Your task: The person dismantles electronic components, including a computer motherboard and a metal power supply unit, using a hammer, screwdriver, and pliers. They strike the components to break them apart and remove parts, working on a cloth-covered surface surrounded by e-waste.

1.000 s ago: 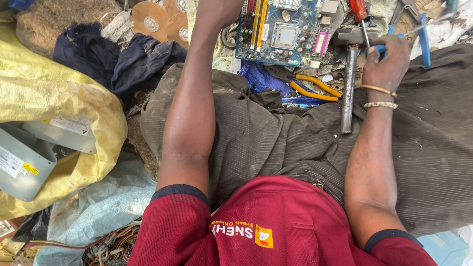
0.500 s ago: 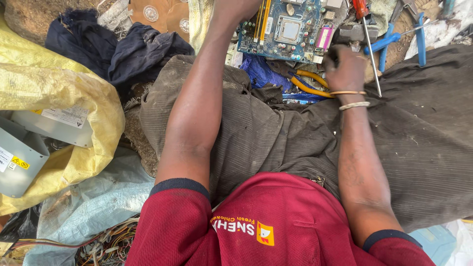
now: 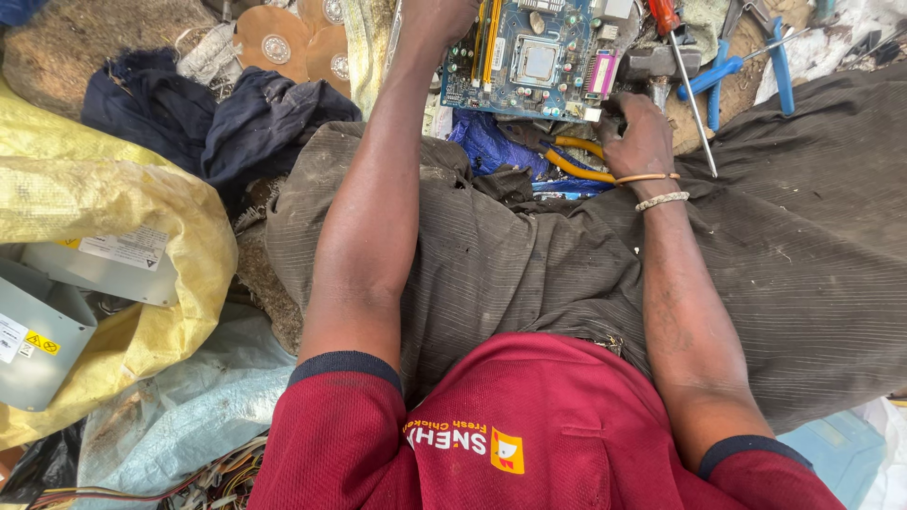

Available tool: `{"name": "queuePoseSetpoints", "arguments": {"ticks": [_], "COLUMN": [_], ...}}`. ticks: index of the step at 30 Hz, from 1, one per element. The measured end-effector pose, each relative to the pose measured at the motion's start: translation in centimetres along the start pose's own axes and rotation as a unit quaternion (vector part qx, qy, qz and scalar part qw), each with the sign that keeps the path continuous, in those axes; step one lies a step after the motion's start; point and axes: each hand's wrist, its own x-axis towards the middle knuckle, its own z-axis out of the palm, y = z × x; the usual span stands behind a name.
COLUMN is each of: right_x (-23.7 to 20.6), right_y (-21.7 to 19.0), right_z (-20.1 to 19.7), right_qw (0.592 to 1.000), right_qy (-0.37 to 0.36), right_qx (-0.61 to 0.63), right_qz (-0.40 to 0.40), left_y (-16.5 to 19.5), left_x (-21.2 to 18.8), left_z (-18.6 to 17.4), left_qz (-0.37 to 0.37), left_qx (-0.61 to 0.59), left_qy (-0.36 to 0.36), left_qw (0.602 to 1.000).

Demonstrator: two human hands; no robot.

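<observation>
A blue computer motherboard [image 3: 534, 57] lies at the top, beyond my lap. My left hand [image 3: 442, 17] reaches to its left edge and is mostly cut off by the frame, so its grip is hidden. My right hand [image 3: 642, 127], with two bracelets at the wrist, sits at the board's lower right corner. Its fingers are curled over the handle of a hammer [image 3: 652, 64], whose metal head shows just above the hand. Yellow-handled pliers [image 3: 576, 161] lie just left of this hand.
A red-handled screwdriver [image 3: 682, 57] and blue-handled pliers [image 3: 746, 61] lie at the top right. Dark cloth [image 3: 236, 118] and hard-disk platters [image 3: 274, 42] are at the top left. A yellow sack [image 3: 113, 198] holding grey metal boxes [image 3: 38, 340] is on the left, with loose wires [image 3: 208, 477] below.
My right hand has moved left from beside the screwdriver to the board's lower right corner, over the hammer handle. The view has shifted slightly. My left arm stays at the board.
</observation>
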Motion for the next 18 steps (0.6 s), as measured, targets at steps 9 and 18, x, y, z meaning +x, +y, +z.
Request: {"name": "queuePoseSetpoints", "arguments": {"ticks": [9, 18], "right_x": [-0.8, -2.9], "right_y": [1.3, 5.2], "right_z": [-1.5, -1.6], "right_qw": [0.978, 0.945], "right_qy": [0.166, -0.043], "right_qx": [-0.115, 0.164], "right_qz": [0.054, 0.281], "left_y": [0.2, 1.2], "left_x": [-0.3, -0.5], "left_z": [0.0, -1.1], "left_qz": [-0.030, 0.103], "left_qx": [0.017, 0.039], "left_qy": [-0.046, -0.051], "left_qw": [0.998, 0.993]}}
